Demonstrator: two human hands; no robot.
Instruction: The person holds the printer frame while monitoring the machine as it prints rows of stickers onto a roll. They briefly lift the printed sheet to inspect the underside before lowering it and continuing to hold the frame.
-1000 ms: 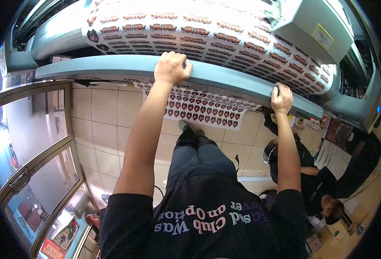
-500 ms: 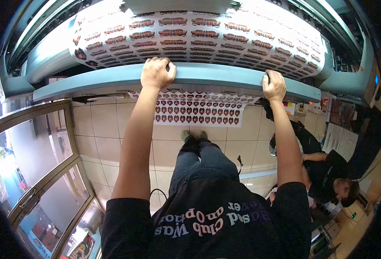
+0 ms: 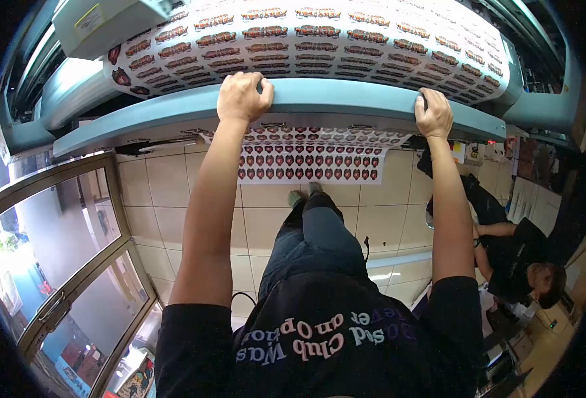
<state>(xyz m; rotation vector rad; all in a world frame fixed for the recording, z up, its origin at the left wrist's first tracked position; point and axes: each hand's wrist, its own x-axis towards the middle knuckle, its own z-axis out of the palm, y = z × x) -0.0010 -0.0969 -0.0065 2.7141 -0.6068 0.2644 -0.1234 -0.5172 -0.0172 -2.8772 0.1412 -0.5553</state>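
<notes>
A long blue-grey bar (image 3: 339,95) runs across the front of a large printer. My left hand (image 3: 243,98) is closed over its top edge, left of the middle. Further right, my right hand (image 3: 434,114) grips the same bar, thumb on the near side. Behind the bar lies a wide white sheet (image 3: 293,43) printed with rows of red and dark logos. Below the bar a printed sheet (image 3: 311,164) hangs down with rows of small red and black emblems.
A white printer carriage (image 3: 104,25) is at the upper left. Glass doors with a metal frame (image 3: 74,292) stand at the left. Another person (image 3: 522,255) in black is at the right. A tiled floor (image 3: 163,225) lies below.
The printer carriage has moved from the top middle to the upper left. The view has shifted slightly, and one of my feet has moved forward. Both hands remain on the bar.
</notes>
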